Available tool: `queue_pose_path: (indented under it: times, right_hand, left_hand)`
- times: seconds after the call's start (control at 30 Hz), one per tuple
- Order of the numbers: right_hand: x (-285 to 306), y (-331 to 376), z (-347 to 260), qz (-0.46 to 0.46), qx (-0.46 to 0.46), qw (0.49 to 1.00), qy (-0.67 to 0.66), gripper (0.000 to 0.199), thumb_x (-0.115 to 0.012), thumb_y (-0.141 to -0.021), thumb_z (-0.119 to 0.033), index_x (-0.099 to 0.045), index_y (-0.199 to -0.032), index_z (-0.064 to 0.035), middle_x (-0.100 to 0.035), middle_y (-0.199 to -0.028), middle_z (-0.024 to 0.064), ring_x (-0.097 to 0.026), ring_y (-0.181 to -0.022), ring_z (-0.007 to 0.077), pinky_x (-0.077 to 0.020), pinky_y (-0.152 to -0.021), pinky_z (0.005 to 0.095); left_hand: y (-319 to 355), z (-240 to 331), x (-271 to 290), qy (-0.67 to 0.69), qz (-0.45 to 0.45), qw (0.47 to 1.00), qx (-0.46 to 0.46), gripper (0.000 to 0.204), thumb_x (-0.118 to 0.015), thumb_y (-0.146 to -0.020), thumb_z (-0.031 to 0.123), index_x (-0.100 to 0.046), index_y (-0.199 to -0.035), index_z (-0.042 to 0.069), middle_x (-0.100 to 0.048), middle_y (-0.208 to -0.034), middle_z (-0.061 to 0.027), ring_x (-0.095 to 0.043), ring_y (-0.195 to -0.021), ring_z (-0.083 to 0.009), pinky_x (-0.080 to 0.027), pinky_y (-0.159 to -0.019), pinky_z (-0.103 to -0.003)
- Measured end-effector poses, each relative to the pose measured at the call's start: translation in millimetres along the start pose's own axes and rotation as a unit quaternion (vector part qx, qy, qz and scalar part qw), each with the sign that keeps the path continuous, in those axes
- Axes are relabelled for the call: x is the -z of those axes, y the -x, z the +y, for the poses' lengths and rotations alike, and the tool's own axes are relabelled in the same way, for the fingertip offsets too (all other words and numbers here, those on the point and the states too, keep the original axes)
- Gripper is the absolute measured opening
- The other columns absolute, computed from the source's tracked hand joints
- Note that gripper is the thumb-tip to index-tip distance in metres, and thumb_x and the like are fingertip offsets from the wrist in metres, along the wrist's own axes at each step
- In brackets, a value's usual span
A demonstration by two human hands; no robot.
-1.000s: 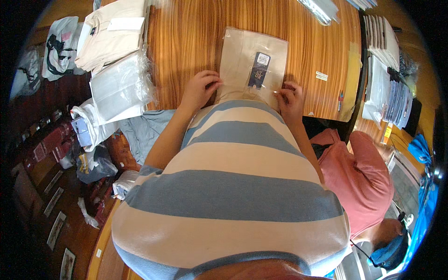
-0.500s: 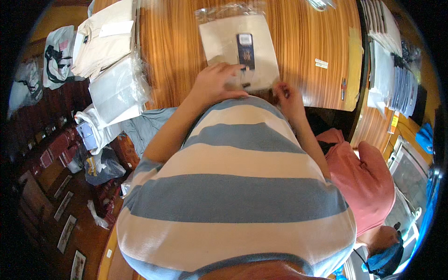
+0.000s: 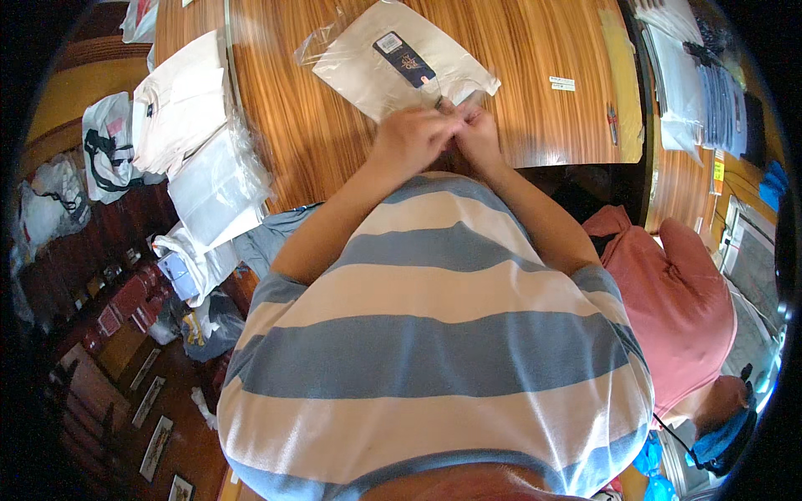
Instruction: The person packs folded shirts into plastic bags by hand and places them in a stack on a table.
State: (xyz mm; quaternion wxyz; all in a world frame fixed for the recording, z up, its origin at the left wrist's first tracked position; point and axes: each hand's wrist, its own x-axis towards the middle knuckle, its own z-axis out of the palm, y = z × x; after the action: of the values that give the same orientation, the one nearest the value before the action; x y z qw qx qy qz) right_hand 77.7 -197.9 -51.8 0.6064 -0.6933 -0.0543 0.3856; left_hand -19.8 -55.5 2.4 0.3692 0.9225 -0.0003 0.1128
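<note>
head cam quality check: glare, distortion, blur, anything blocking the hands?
Head view: strong fisheye, table edge bows and the corners go black. Soft sheen on the wooden table and the clear bag. Left hand and right hand slightly soft, pressed together. Striped shirt fills the lower frame; left side is dim.

The left hand and right hand meet at the near edge of the bagged cream garment, covering that edge; their grip cannot be resolved. The striped shirt hides the tabletop edge at 6 o'clock. The small label at 3 o'clock is too small to make out.
</note>
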Motion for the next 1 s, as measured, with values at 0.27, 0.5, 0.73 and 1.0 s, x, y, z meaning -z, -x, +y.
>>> queue_pose_path:
  times: [0.27,0.5,0.73,1.0]
  right_hand:
    - [-7,-8,31,-0.043,0.089,0.995,-0.004,0.036,-0.058,-0.108,-0.026,-0.067,-0.089,0.0034,-0.071,-0.073,0.0114,-0.064,-0.056,0.0172,-0.0511,-0.052,0.032]
    - [-8,14,1,-0.057,-0.076,0.995,0.033,0.038,-0.061,-0.107,-0.034,-0.063,-0.093,0.0012,-0.069,-0.078,0.0092,-0.061,-0.047,0.0136,-0.0461,-0.04,0.0276]
    - [5,32,21,-0.077,-0.108,0.991,0.001,0.034,-0.063,-0.106,-0.034,-0.067,-0.103,-0.0001,-0.07,-0.082,0.0053,-0.059,-0.052,0.0092,-0.0445,-0.045,0.0223]
    - [126,153,85,0.007,-0.201,0.97,0.135,0.027,-0.074,-0.097,-0.015,-0.068,-0.121,-0.003,-0.07,-0.096,0.0041,-0.061,-0.075,0.0106,-0.0491,-0.062,0.0234]
  left_hand:
    - [13,50,55,-0.064,-0.156,0.986,-0.002,0.065,-0.081,-0.081,0.043,-0.066,-0.136,0.013,-0.072,-0.101,-0.0082,-0.072,-0.098,-0.0268,-0.059,-0.08,-0.042]
    - [73,-47,41,-0.144,-0.127,0.981,0.008,0.119,-0.088,-0.064,0.062,-0.036,-0.162,0.016,-0.026,-0.17,-0.0164,-0.024,-0.156,-0.0379,-0.016,-0.127,-0.058]
    - [81,-41,13,-0.135,-0.093,0.986,-0.027,0.103,-0.083,-0.072,0.054,-0.041,-0.158,0.018,-0.033,-0.167,-0.012,-0.028,-0.155,-0.035,-0.02,-0.125,-0.059]
    - [114,-40,-24,-0.05,0.001,0.988,-0.146,0.042,-0.071,-0.086,0.032,-0.073,-0.127,0.023,-0.064,-0.138,0.0007,-0.053,-0.139,-0.0274,-0.035,-0.119,-0.051]
